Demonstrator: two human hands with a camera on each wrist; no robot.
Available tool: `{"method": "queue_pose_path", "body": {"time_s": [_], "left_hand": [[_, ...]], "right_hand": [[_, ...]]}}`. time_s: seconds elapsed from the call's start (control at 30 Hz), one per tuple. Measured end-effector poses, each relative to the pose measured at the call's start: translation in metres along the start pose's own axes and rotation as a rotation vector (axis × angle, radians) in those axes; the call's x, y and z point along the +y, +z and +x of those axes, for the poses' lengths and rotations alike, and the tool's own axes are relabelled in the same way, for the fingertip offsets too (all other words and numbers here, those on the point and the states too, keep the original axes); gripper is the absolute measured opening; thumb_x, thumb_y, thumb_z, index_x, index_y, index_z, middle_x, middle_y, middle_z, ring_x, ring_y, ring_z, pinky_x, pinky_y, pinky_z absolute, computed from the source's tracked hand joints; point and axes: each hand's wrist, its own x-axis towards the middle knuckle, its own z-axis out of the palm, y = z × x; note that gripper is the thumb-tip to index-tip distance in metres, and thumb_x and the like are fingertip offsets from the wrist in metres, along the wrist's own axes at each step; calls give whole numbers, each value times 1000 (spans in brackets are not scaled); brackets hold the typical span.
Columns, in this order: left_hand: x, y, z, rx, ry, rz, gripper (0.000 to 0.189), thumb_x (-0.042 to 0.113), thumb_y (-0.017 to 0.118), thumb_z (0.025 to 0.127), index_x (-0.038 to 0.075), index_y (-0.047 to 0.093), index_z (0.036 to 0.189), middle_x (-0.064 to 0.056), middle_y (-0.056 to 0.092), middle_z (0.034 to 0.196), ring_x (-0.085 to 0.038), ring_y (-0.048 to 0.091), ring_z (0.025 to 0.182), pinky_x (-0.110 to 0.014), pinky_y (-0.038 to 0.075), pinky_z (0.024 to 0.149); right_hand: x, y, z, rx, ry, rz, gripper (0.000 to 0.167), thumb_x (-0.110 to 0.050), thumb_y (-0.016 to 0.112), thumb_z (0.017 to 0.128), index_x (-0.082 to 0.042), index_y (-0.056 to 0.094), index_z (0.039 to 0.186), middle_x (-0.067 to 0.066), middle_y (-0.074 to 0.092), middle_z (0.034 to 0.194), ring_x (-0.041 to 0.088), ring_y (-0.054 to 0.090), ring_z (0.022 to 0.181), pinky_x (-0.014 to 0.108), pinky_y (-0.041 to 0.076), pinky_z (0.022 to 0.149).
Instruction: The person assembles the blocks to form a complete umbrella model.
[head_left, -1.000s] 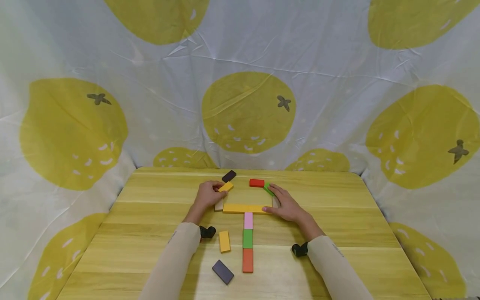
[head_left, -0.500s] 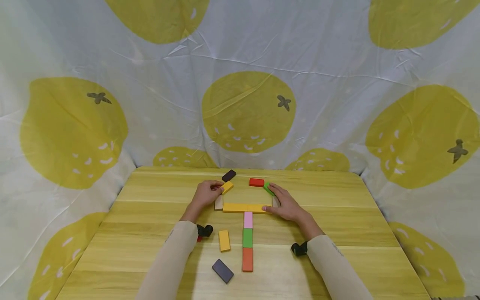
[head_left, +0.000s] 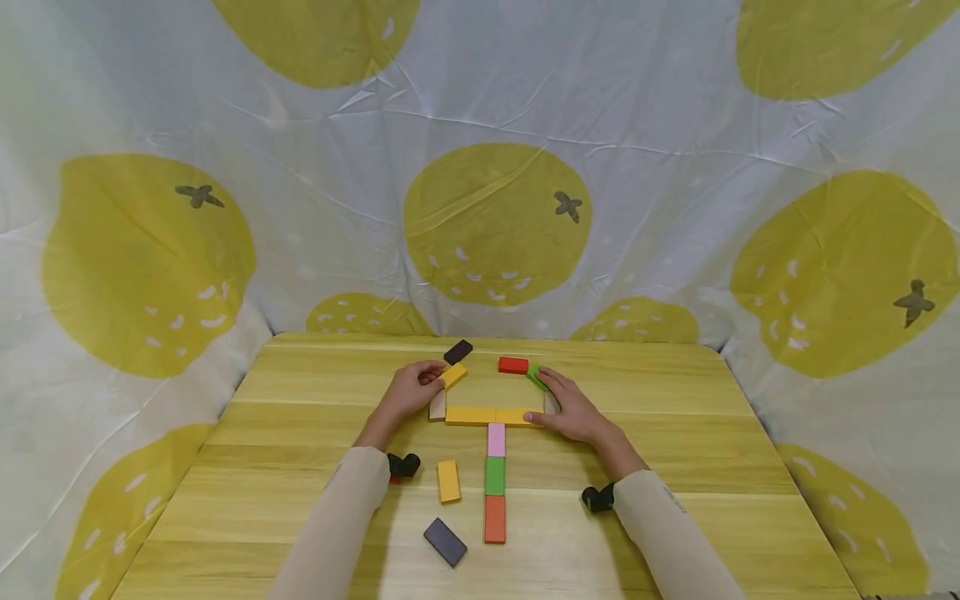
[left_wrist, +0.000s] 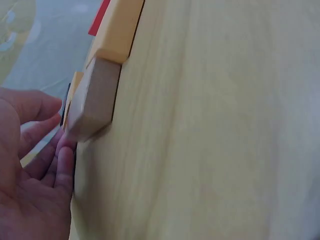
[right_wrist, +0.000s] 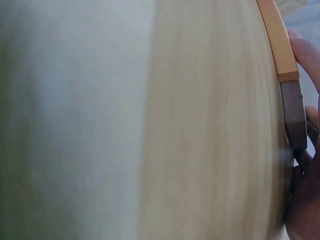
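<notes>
One slanted yellow block on the table, at the left hand.
Lies between a pale block and a black block; left fingers curved at its left end, pinch or mere contact: cannot tell. Right hand spread, fingertips at a green block, thumb on a yellow row.

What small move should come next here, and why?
Probably slide the far dark block toward the left end of the far red block with the left hand. A gap separates that red block from the angled yellow block, whereas the angled green block sits right beside it.
</notes>
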Motion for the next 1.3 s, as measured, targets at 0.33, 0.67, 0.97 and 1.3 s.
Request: {"method": "queue_pose_path", "body": {"time_s": [0.33,0.67,0.97,1.3], "left_hand": [[-9,-12,-14,-73,0,-69,44,11,73,94,9,64,136,-12,67,131,-28,62,122,-45,50,110],[-13,-8,-17,-41,29,-66,29,13,77,92,7,69,119,-11,70,121,-28,63,115,-47,51,107],[-12,-6,-18,-20,8,-45,25,13,77,91,8,71,114,-8,71,117,-26,64,111,-44,52,104],[-9,-4,-19,0,-11,-40,25,13,75,92,11,72,117,-7,71,119,-25,64,113,-44,51,106]], "right_hand": [[3,1,1,4,3,-6,97,-60,71,90,-18,27,165,1,19,173,35,20,158,62,26,124],[5,2,2,5,12,11,97,-60,73,89,-20,28,165,0,19,173,35,20,158,63,26,124],[4,3,2,10,1,-9,97,-59,73,89,-17,28,165,2,20,173,36,21,158,63,26,124],[1,2,0,18,-15,-11,95,-57,72,91,-14,29,164,6,22,172,39,23,157,65,28,122]]}}
